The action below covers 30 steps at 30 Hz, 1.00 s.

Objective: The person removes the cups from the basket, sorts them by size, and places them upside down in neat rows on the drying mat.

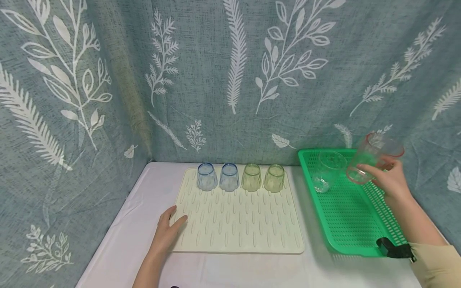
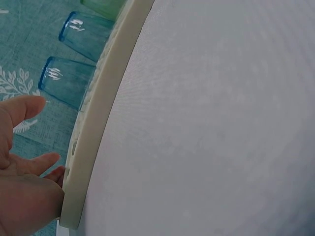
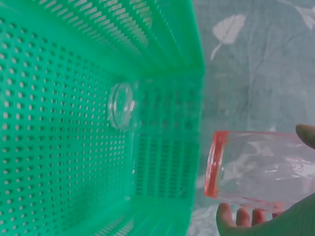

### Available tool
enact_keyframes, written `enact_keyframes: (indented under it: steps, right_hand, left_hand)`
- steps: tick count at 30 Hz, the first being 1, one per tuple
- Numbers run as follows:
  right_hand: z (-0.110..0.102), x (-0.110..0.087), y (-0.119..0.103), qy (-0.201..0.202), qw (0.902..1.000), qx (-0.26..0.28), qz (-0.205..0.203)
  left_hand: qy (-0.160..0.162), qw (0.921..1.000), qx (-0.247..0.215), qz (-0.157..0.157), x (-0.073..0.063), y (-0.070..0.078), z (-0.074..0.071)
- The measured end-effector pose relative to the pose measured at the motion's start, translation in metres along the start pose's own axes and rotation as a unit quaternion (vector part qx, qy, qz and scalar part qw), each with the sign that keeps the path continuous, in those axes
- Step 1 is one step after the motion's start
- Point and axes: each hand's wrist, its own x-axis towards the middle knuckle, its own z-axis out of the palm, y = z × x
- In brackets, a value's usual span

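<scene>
My right hand holds a clear glass with a red rim, tilted above the back of the green basket. A second reddish curved edge shows by the fingers; I cannot tell whether it belongs to another glass. In the right wrist view the red-rimmed glass lies sideways, beyond the basket wall. A colourless glass leans inside the basket. My left hand, thumb and fingers spread, is at the left edge of the cream drying mat and grips nothing.
Along the mat's back edge, two blue glasses and two green glasses stand upside down in a row. White cloth covers the table. A patterned blue-grey curtain hangs behind and at both sides.
</scene>
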Motion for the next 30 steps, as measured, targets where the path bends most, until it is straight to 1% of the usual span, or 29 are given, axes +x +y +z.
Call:
enact_keyframes:
  steps: [5,11,13,16,18,21,24,28,30]
  right_hand:
    - [0.007,-0.013,-0.005,-0.007,0.9996,0.009,-0.027]
    - [0.022,-0.028,-0.010,-0.045,0.9959,0.065,-0.045]
    - [0.029,-0.034,-0.011,-0.059,0.9945,0.072,-0.049]
    - [0.040,-0.041,-0.012,-0.082,0.9934,0.064,-0.049]
    - [0.048,-0.047,-0.013,-0.097,0.9930,0.047,-0.048]
    - [0.060,-0.056,-0.015,-0.125,0.9904,0.036,-0.048]
    - [0.073,-0.065,-0.017,-0.153,0.9863,0.040,-0.049]
    - [0.091,-0.074,-0.017,-0.172,0.9822,0.054,-0.053]
    - [0.101,-0.078,-0.017,-0.172,0.9821,0.051,-0.057]
  left_hand:
    - [0.003,1.0000,-0.003,0.002,0.000,0.000,0.000]
    - [0.008,1.0000,0.000,0.001,0.000,0.001,0.000]
    - [0.009,1.0000,0.002,0.002,0.000,0.001,0.000]
    - [0.008,1.0000,0.003,0.000,0.001,0.000,0.000]
    - [0.008,1.0000,0.003,-0.001,0.001,-0.001,0.000]
    - [0.006,1.0000,0.001,-0.003,0.001,-0.002,0.001]
    - [0.007,1.0000,0.000,0.000,0.001,-0.001,0.001]
    - [0.008,1.0000,0.000,0.002,-0.001,0.000,0.001]
    - [0.008,1.0000,0.000,0.002,-0.001,0.000,0.001]
